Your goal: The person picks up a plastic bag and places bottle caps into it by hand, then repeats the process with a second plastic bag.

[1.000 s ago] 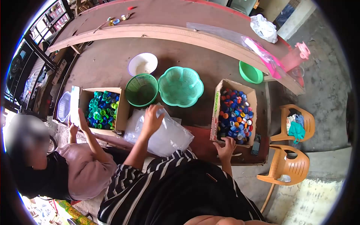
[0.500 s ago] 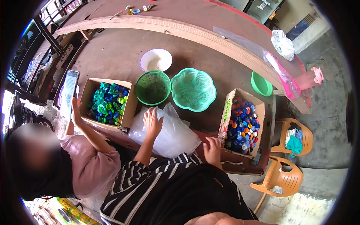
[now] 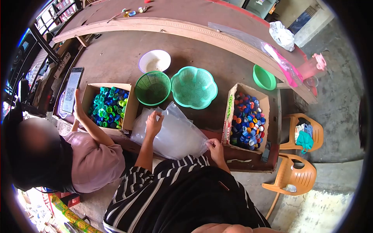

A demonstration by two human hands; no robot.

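Note:
A stack of clear plastic bags [image 3: 175, 134] lies at the table's front edge before me. My left hand [image 3: 154, 123] is over its left part, thumb and fingers curled together in a pinch on the plastic. At the right corner, my right hand [image 3: 215, 148] pinches the bag's edge between thumb and fingers. Just beyond the bags stand a dark green basket [image 3: 153, 88] and a mint-green flower-shaped basket [image 3: 194, 87]. Left of the bags is a cardboard box [image 3: 131, 110] of green and blue bottle caps [image 3: 108, 106]. Another box [image 3: 229, 116] holds mixed-colour caps [image 3: 248, 122].
A white bowl [image 3: 155, 61] and a green bowl [image 3: 264, 77] stand farther back. A wooden rail [image 3: 163, 27] crosses the table. At my left, a person [image 3: 97, 167] holds a phone [image 3: 73, 90]. Orange chairs [image 3: 299, 176] are at the right.
My left hand has gone from spread fingers to a pinch. My right hand has moved onto the bag's corner, and the plastic's upper edge is raised. The view has shifted slightly.

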